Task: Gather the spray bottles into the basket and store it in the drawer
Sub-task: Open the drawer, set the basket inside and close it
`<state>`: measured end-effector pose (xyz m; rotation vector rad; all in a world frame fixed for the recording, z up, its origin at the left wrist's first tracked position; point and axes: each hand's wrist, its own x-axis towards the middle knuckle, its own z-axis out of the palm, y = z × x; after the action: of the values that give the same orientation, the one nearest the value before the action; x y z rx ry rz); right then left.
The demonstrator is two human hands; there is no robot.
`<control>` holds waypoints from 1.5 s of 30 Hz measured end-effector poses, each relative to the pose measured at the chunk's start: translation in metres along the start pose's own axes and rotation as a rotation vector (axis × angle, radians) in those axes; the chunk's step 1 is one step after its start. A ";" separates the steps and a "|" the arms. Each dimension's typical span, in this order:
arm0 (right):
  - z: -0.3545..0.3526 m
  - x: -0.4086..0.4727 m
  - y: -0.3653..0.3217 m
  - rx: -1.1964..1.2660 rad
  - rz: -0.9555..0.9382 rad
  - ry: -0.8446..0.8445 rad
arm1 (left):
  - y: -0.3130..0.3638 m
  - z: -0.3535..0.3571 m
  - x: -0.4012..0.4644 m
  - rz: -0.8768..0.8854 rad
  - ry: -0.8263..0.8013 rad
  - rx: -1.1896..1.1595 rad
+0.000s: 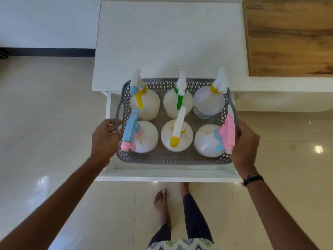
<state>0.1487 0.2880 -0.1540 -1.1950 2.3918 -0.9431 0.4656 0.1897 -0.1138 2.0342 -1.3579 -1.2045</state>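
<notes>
Fingers of both hands curl round the side handles of a grey lattice basket [162, 156] that holds six spray bottles above the open white drawer [167, 175].

Left hand [105, 137] wraps the left handle with thumb on top; right hand [246, 141] clasps the right rim, its fingers hidden behind the basket's edge, a dark bracelet [253, 179] at the wrist. Both forearms reach forward and down, nearly straight. Bottles stand upright in two rows of three: far row with a yellow-trigger bottle [145, 103], a green-trigger bottle [177, 103] and a clear bottle [209, 101] bearing a small printed label, too blurred to read; near row with a blue-and-pink sprayer [130, 131], a white-and-yellow sprayer [177, 129] and a pink sprayer [228, 132]. Behind lies the white cabinet top [167, 42], a wooden board [290, 37] to its right, and glossy floor tiles [45, 114] around.
</notes>
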 end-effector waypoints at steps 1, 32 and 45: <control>0.000 -0.010 0.004 0.004 0.014 -0.010 | -0.010 0.002 -0.004 -0.022 -0.007 -0.016; 0.196 -0.004 0.183 0.066 0.312 -0.116 | -0.184 0.163 0.132 -0.267 0.069 0.061; 0.192 0.005 0.177 0.080 0.364 -0.279 | -0.186 0.160 0.120 -0.336 -0.007 0.091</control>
<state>0.1419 0.2806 -0.4156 -0.7669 2.2186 -0.6970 0.4496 0.1846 -0.3868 2.3955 -1.1211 -1.3064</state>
